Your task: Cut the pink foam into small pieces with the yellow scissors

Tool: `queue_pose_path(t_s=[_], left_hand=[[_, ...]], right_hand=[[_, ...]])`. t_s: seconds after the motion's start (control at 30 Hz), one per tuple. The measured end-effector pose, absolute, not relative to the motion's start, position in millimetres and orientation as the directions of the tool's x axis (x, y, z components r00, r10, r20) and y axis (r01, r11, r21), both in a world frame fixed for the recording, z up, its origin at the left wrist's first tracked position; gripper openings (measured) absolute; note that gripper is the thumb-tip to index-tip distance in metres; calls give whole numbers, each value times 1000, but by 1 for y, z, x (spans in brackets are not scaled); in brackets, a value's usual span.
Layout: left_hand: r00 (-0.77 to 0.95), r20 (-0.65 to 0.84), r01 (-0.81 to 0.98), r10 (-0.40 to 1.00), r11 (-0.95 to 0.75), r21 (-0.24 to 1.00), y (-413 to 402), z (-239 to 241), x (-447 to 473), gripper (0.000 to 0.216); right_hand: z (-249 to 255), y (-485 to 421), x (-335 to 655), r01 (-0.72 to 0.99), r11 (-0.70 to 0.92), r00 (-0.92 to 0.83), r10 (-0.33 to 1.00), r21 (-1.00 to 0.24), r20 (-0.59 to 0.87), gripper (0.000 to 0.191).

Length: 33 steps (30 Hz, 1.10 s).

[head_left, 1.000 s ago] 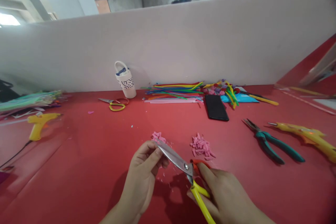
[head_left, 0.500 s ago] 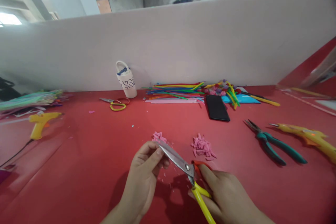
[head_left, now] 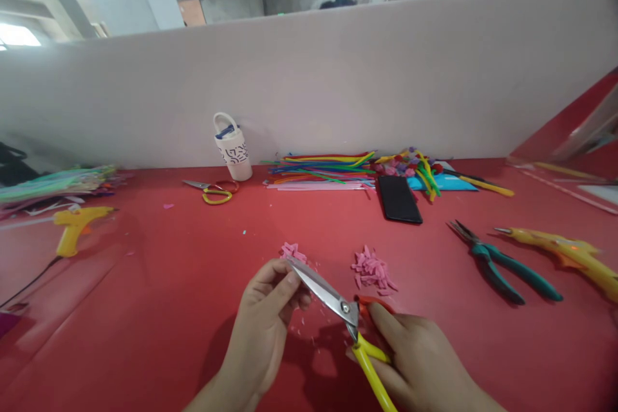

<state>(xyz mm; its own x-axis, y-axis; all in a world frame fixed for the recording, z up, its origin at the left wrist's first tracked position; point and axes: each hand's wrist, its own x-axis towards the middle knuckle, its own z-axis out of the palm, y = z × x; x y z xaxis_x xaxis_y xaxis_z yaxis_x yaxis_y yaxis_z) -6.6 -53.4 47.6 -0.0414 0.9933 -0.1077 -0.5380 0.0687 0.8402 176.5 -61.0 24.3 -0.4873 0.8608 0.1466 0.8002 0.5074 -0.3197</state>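
My right hand grips a pair of scissors with one yellow and one red handle. Their blades point up and to the left, and the tips reach the fingertips of my left hand. Thumb and fingers of that hand are pinched together at the blade tips; whatever lies between them is too small or hidden to make out. Just beyond the tips is a small heap of pink cut pieces, partly covered by the blades. A larger heap of pink pieces lies to the right. Tiny pink scraps are scattered beneath the blades.
Pliers and a yellow glue gun lie on the right, another glue gun on the left. Along the back are other scissors, a white tumbler, pipe cleaners and a black phone. A pale partition stands behind.
Both hands hold nearly the same position. The scissors have shifted very slightly, with the blades still at the left fingertips.
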Motion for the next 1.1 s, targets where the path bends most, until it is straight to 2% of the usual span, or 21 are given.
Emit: queue_pose_path(t_s=[0.13,0.23,0.37,0.47,0.57,0.73,0.9,1.1], left_hand=[[-50,-129,-534,990,83,842,-52,49,-8,6],[-26,-150,-543,988,112,832,-52,50,-6,5],[82,-209,-512,974,221,830,-53,48,0,5],[231,-265,-437,936,343,832,-56,44,6,5],[362,-316,-320,877,436,842,-60,40,12,8],[458,-350,-216,817,485,847,-62,33,18,5],[354,-277,-183,893,357,916,-60,25,20,6],[246,-289,-70,925,315,947,-60,28,23,8]], right_hand=[[27,-61,177,803,469,-457,881,-368,124,21],[30,-59,175,758,390,-419,906,-523,68,21],[37,-54,170,514,158,-333,943,-843,-26,21],[39,-51,167,303,-38,-313,940,-952,-137,14],[37,-51,166,188,-160,-351,911,-969,-218,17],[36,-54,165,159,-163,-374,903,-974,-212,15],[44,-56,162,208,-118,-315,932,-971,-181,13],[36,-55,161,233,-54,-280,952,-971,-120,14]])
